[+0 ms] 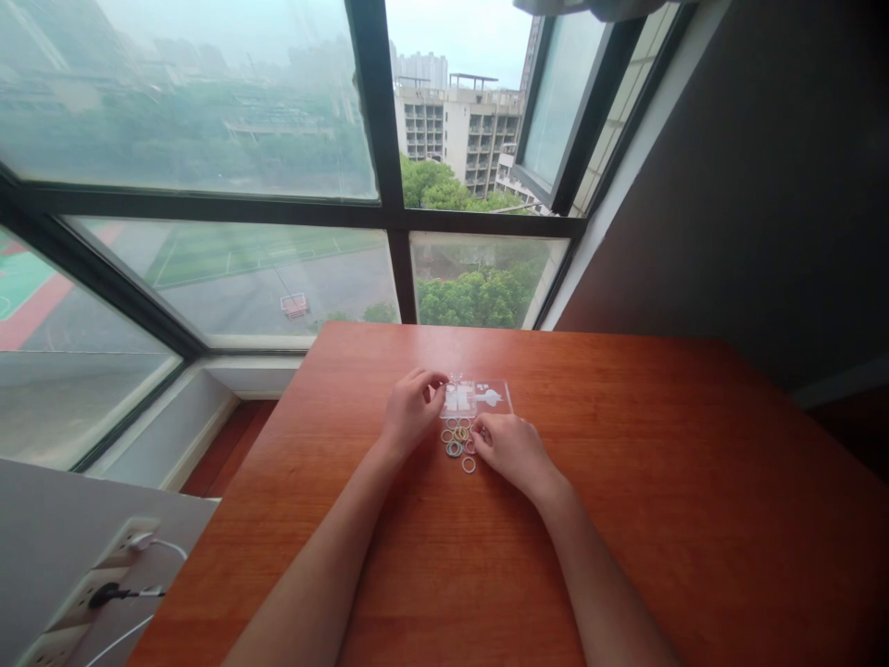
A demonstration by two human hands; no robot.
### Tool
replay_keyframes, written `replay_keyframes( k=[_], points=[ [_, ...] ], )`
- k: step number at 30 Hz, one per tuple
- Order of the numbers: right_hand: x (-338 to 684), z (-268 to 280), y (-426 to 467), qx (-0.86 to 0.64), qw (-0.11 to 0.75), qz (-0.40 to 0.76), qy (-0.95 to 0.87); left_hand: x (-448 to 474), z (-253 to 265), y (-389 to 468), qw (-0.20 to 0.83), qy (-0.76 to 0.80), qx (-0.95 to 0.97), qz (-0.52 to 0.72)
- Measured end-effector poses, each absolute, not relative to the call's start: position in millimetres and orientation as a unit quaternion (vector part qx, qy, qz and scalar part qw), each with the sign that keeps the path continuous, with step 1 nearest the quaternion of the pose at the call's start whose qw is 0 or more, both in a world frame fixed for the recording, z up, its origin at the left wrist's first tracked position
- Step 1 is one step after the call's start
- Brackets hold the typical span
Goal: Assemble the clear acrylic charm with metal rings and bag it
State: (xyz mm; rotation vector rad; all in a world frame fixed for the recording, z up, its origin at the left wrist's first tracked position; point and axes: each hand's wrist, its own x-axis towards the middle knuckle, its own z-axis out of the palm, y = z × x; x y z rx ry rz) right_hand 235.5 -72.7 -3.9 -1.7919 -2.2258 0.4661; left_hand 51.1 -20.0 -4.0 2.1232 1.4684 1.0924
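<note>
Bare forearms (pixel 319 556) are stretched toward a dark-framed window (pixel 393 218), over a reddish-brown wooden table (pixel 659 445). The left hand (pixel 411 410) is held at the left edge of a clear case, with thumb and forefinger brought nearly together; whether anything is gripped cannot be told. The right hand (pixel 510 446) is placed just below the case's right part, its fingers curled inward, and whatever may be pinched there is hidden. Between the hands the clear case (pixel 467 408) is laid on the table. Pale rings (pixel 460 439) are clustered just nearer; one white ring (pixel 469 471) is set slightly apart, nearest the camera.
</note>
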Motion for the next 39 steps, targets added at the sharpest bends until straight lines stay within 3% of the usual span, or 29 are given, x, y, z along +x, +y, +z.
replay_keyframes(
  k=[13, 26, 33, 39],
  points=[
    [242.4, -2.8, -68.1, -0.590, 0.335, 0.181, -0.712, 64.3, 5.5, -30.7, 0.275, 0.443, 0.767, 0.374],
    [241.8, -1.5, -70.2, -0.581, 0.337, 0.141, -0.727, 75.7, 13.6, -38.6, 0.397, 0.432, 0.728, 0.356],
    [240.7, -1.4, -71.9, -0.571, 0.336, 0.141, -0.736, 75.9, 9.9, -38.6, 0.357, 0.434, 0.747, 0.356],
    [241.0, -2.7, -71.4, -0.566, 0.331, 0.137, -0.742, 61.6, 2.9, -29.6, 0.186, 0.485, 0.780, 0.350]
  ],
)
